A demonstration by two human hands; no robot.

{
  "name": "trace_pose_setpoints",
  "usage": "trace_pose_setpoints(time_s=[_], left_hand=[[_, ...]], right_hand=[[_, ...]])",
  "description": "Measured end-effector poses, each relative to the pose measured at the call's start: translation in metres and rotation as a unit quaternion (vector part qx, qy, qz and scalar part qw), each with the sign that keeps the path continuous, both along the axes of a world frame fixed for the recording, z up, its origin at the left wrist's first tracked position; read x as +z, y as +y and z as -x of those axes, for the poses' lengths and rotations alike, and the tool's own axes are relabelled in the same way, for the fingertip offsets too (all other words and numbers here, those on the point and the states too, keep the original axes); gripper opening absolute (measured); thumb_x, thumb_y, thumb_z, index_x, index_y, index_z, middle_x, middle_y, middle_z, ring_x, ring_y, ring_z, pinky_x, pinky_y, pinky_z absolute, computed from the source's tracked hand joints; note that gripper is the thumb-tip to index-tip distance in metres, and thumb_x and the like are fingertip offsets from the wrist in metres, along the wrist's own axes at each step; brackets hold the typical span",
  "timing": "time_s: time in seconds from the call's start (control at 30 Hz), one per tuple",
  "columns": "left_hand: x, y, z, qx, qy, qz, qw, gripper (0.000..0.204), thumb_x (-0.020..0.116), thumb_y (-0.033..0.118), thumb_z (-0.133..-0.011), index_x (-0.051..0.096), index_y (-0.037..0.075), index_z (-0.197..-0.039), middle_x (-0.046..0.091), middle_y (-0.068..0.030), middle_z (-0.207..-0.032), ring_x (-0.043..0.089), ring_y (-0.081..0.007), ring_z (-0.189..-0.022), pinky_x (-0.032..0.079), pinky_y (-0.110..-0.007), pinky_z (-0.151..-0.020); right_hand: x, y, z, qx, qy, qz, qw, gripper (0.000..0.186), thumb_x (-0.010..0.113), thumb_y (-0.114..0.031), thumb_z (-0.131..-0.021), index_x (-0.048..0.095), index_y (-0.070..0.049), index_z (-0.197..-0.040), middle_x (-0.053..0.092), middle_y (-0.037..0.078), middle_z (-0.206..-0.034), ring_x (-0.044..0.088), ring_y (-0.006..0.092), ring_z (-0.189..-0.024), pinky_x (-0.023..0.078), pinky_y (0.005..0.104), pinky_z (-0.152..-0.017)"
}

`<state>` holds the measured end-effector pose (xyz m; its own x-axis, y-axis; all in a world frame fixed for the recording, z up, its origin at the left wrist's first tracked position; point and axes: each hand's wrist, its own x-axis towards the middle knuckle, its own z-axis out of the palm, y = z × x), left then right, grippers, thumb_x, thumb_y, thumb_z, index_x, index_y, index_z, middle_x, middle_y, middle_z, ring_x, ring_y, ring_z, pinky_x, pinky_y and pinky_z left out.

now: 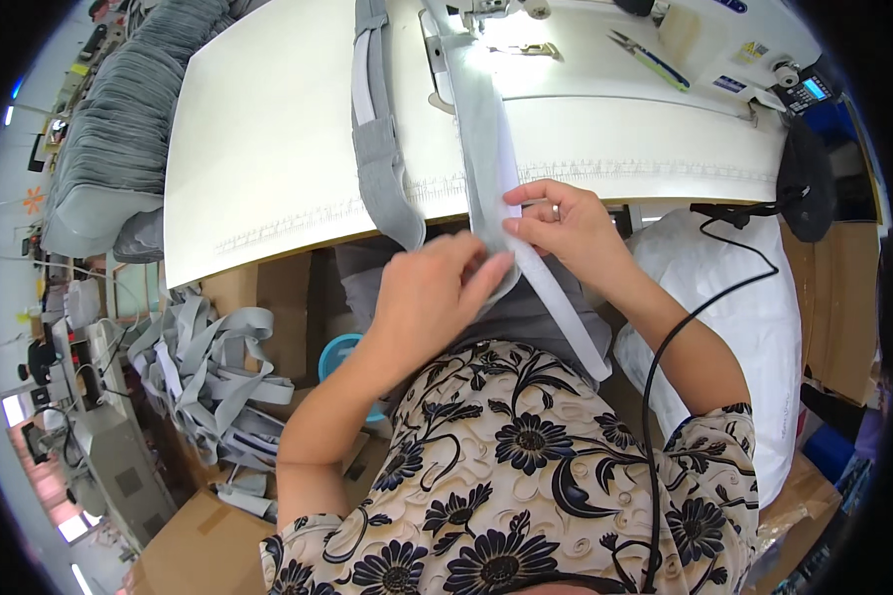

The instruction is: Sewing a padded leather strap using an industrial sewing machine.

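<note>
A black cord (651, 456) hangs across the front of your floral shirt (531, 441) and past your right forearm. Your right hand (571, 228) has its grip closed on a white strip (566, 317), thumb and fingers pinching it at the worktop (268, 119) edge; its tail hangs toward your lap. Your left hand (422, 297), blurred, meets the lower part of a grey fabric strip (481, 139); whether its grip is closed, you cannot tell. That fabric runs up to the lit sewing machine (704, 35), left of green-handled snips (655, 61).
</note>
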<state>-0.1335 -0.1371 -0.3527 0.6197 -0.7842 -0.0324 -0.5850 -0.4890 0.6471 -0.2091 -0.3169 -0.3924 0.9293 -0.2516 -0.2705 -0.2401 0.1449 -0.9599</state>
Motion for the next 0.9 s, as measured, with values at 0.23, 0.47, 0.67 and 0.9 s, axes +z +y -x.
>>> trace_pose_setpoints(time_s=[0.23, 0.47, 0.67, 0.9], left_hand=[[-0.010, -0.009, -0.014, 0.029, 0.042, 0.048, 0.998, 0.016, 0.065, 0.015, -0.088, 0.066, -0.001, -0.088, 0.065, -0.0108, -0.068, 0.062, -0.0163, -0.059, 0.048, -0.028, -0.057], [0.001, 0.001, -0.027, 0.027, 0.065, 0.128, 0.989, 0.009, 0.066, 0.008, -0.082, 0.067, -0.001, -0.084, 0.060, -0.0073, -0.110, 0.058, -0.0096, -0.089, 0.046, -0.025, -0.064], [-0.002, -0.023, -0.015, -0.014, -0.021, 0.133, 0.991, 0.008, 0.065, 0.008, -0.082, 0.066, 0.000, -0.085, 0.066, -0.0121, -0.105, 0.062, -0.0229, -0.094, 0.049, -0.032, -0.076], [-0.013, -0.013, -0.006, -0.088, -0.173, 0.124, 0.973, 0.011, 0.066, 0.005, -0.082, 0.066, 0.000, -0.091, 0.067, -0.0136, -0.104, 0.061, -0.0287, -0.095, 0.050, -0.037, -0.081]], right_hand=[[-0.013, 0.008, 0.000, -0.028, -0.039, -0.023, 0.999, 0.028, 0.070, -0.010, -0.085, 0.062, -0.001, -0.111, 0.059, -0.003, -0.070, 0.051, 0.0033, -0.062, 0.042, 0.0191, -0.055], [-0.009, 0.014, 0.002, -0.046, -0.080, 0.144, 0.985, 0.021, 0.067, -0.009, -0.086, 0.066, 0.000, -0.105, 0.060, -0.001, -0.071, 0.048, 0.0030, -0.060, 0.041, 0.0205, -0.055], [-0.012, 0.011, -0.004, 0.011, -0.092, 0.209, 0.974, 0.017, 0.060, -0.012, -0.088, 0.067, 0.003, -0.093, 0.059, 0.003, -0.066, 0.048, 0.0062, -0.058, 0.042, 0.0240, -0.055], [-0.019, 0.022, -0.004, -0.105, -0.062, 0.001, 0.993, 0.026, 0.061, -0.015, -0.091, 0.058, -0.002, -0.114, 0.062, 0.002, -0.065, 0.055, 0.0067, -0.056, 0.045, 0.0235, -0.052]])
